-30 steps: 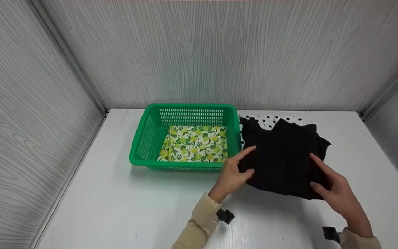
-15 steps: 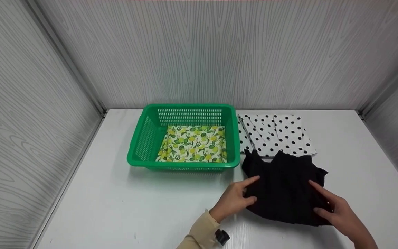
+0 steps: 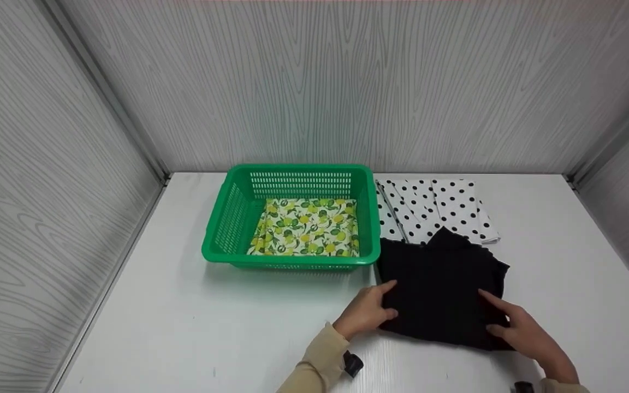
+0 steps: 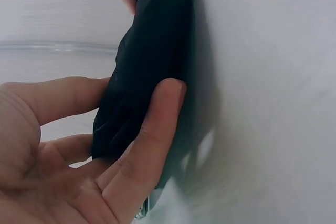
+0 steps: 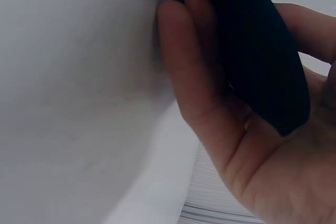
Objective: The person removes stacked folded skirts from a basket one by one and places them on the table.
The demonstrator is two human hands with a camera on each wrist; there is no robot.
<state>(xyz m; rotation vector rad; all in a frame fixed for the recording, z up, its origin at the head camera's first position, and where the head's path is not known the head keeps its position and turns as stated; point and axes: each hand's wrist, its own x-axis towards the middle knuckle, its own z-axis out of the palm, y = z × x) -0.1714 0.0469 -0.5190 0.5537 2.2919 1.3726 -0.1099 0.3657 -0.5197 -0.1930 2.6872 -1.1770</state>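
A folded black garment (image 3: 440, 295) lies low at the right of the table in the head view, its far edge uneven with a raised point. My left hand (image 3: 366, 310) grips its left side; in the left wrist view, fingers and thumb sit on both faces of the black fabric (image 4: 152, 40). At the opposite side my right hand (image 3: 519, 325) holds the garment. The right wrist view shows fingers (image 5: 184, 61) beneath the fabric (image 5: 262, 61), close to the white surface, with the thumb on the other face. The garment's exact kind cannot be told.
Left of the garment stands a green plastic basket (image 3: 292, 260) with a folded lemon-print cloth (image 3: 312, 226) inside. A folded white cloth with black dots (image 3: 456, 210) lies behind the garment, beside the basket. Grey wood-grain panels (image 3: 314, 87) enclose the white table (image 3: 194, 327).
Both hands have brought the black garment toward me and down, uncovering most of the dotted cloth. Over the last half second it has flattened and shifted slightly left.
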